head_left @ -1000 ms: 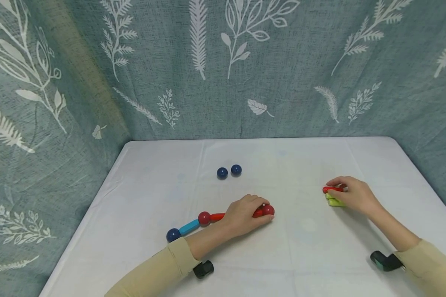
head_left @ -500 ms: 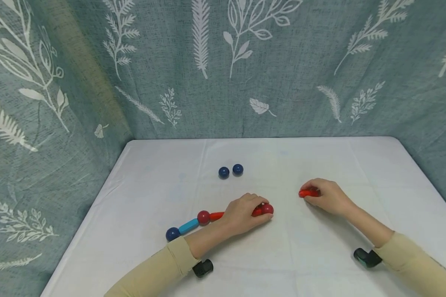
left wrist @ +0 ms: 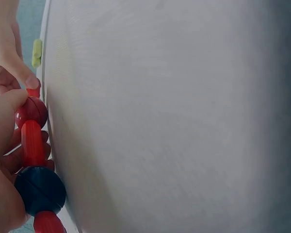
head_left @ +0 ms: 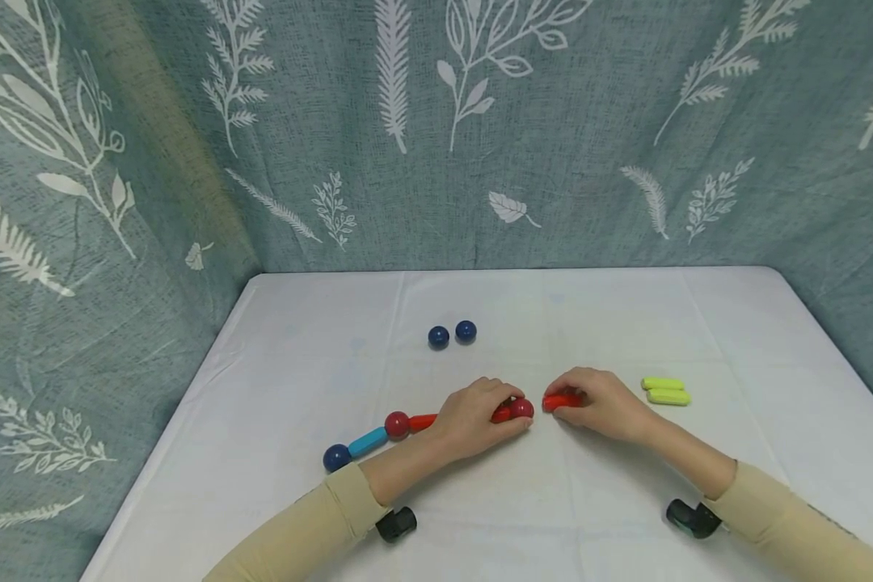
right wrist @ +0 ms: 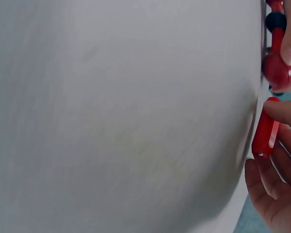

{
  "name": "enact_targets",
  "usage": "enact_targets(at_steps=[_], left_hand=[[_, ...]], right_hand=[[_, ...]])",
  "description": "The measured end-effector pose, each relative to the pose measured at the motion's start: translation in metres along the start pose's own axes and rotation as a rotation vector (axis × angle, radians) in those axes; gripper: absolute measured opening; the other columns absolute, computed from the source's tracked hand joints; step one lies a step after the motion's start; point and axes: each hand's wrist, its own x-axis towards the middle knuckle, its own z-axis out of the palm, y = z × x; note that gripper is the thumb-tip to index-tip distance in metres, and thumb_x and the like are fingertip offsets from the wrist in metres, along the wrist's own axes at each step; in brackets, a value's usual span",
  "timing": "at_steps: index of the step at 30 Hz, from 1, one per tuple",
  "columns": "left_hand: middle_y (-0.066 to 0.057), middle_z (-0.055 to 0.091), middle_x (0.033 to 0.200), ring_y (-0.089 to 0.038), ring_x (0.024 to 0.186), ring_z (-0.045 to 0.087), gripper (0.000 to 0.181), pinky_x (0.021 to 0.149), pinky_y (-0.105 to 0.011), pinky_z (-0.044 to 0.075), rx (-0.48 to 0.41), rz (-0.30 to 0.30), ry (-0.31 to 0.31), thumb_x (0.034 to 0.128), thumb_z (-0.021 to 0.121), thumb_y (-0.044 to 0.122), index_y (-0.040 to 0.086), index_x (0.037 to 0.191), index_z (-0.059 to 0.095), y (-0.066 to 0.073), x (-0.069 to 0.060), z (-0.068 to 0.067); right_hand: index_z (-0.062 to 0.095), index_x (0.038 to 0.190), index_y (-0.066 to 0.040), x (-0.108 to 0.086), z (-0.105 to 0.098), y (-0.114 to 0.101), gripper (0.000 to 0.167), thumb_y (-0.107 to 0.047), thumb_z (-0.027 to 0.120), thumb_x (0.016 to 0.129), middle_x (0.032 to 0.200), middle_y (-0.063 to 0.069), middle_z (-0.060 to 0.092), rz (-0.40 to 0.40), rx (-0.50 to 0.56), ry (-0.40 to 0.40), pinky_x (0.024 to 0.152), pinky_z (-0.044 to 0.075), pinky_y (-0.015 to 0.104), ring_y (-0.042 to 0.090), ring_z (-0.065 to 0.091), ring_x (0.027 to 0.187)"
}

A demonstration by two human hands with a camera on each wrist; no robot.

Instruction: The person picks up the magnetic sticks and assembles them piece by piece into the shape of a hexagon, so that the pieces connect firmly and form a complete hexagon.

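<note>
A chain of colored balls and rods lies on the white table, with a dark blue ball [head_left: 337,458], a light blue rod [head_left: 367,441] and a red ball [head_left: 397,425] toward its left end. My left hand [head_left: 474,418] grips the chain near its right end, where a dark red ball [left wrist: 32,112] tops a red rod [left wrist: 33,143]. Another blue ball [left wrist: 40,191], hidden under that hand in the head view, shows in the left wrist view. My right hand [head_left: 605,405] pinches a separate red rod [right wrist: 266,127] by thumb and fingers. A small gap parts this rod from the end ball.
Two yellow-green rods [head_left: 666,390] lie side by side to the right, beyond my right hand. Toward the back of the table [head_left: 320,323] sit two loose dark blue balls [head_left: 452,334]. A patterned teal curtain [head_left: 407,202] hangs behind the table.
My right hand has lifted the red rod off the yellow-green rods and carried it left, close to the chain's end ball. The left hand has stayed on the chain.
</note>
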Motion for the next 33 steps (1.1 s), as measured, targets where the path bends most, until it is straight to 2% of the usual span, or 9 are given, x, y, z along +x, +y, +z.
enact_targets(at_steps=[6, 11, 18, 23, 27, 29, 33], left_hand=[[0.004, 0.066, 0.101, -0.009, 0.089, 0.056, 0.035, 0.071, -0.018, 0.045, 0.008, 0.032, 0.029, 0.0905, 0.068, 0.040, 0.017, 0.117, 0.067, -0.002, 0.001, 0.001], [0.004, 0.066, 0.099, -0.009, 0.088, 0.055, 0.034, 0.071, -0.018, 0.045, 0.013, 0.044, 0.036, 0.0904, 0.068, 0.040, 0.017, 0.115, 0.067, -0.002, 0.000, 0.001], [0.003, 0.067, 0.103, -0.010, 0.091, 0.056, 0.035, 0.073, -0.020, 0.047, 0.010, 0.037, 0.034, 0.0900, 0.069, 0.040, 0.016, 0.116, 0.068, -0.003, -0.002, -0.003], [0.003, 0.066, 0.100, -0.010, 0.089, 0.057, 0.037, 0.071, -0.019, 0.046, 0.030, 0.090, 0.101, 0.0875, 0.071, 0.040, 0.015, 0.115, 0.068, 0.001, 0.002, -0.004], [0.003, 0.066, 0.096, -0.010, 0.085, 0.056, 0.033, 0.066, -0.015, 0.043, 0.053, 0.134, 0.153, 0.0872, 0.072, 0.039, 0.014, 0.109, 0.070, 0.008, 0.009, -0.004], [0.003, 0.065, 0.092, -0.009, 0.081, 0.054, 0.029, 0.063, -0.014, 0.041, 0.063, 0.124, 0.149, 0.0876, 0.072, 0.038, 0.015, 0.104, 0.071, 0.011, 0.012, -0.003], [0.005, 0.061, 0.080, -0.007, 0.072, 0.049, 0.023, 0.057, -0.015, 0.037, 0.044, 0.067, 0.098, 0.0891, 0.071, 0.036, 0.015, 0.097, 0.073, 0.013, 0.013, -0.001]], right_hand=[[0.070, 0.107, -0.010, 0.003, 0.004, -0.008, 0.025, -0.006, 0.076, 0.083, 0.097, -0.004, 0.066, -0.060, 0.025, -0.004, 0.075, 0.053, 0.028, 0.014, 0.059, 0.086], [0.070, 0.107, -0.011, 0.003, 0.006, -0.011, 0.025, -0.007, 0.076, 0.083, 0.098, -0.004, 0.065, -0.064, 0.004, -0.012, 0.074, 0.052, 0.026, 0.013, 0.057, 0.086], [0.070, 0.104, -0.013, 0.000, 0.003, -0.006, 0.023, -0.007, 0.076, 0.083, 0.096, -0.006, 0.065, -0.061, -0.002, 0.011, 0.077, 0.052, 0.030, 0.012, 0.057, 0.084], [0.070, 0.104, -0.012, -0.002, 0.002, -0.002, 0.023, -0.006, 0.076, 0.083, 0.097, -0.005, 0.066, -0.058, 0.028, 0.009, 0.077, 0.053, 0.029, 0.011, 0.058, 0.084], [0.070, 0.104, -0.011, -0.001, 0.003, 0.000, 0.023, -0.005, 0.077, 0.082, 0.097, -0.005, 0.066, -0.088, 0.039, 0.022, 0.078, 0.053, 0.029, 0.011, 0.060, 0.084], [0.070, 0.104, -0.010, 0.000, 0.005, -0.001, 0.024, -0.004, 0.077, 0.082, 0.098, -0.004, 0.067, -0.100, 0.047, 0.031, 0.079, 0.054, 0.030, 0.012, 0.062, 0.086], [0.069, 0.106, -0.008, 0.002, 0.008, -0.002, 0.025, -0.003, 0.076, 0.082, 0.100, -0.003, 0.067, -0.088, 0.074, 0.026, 0.081, 0.054, 0.030, 0.014, 0.063, 0.091]])
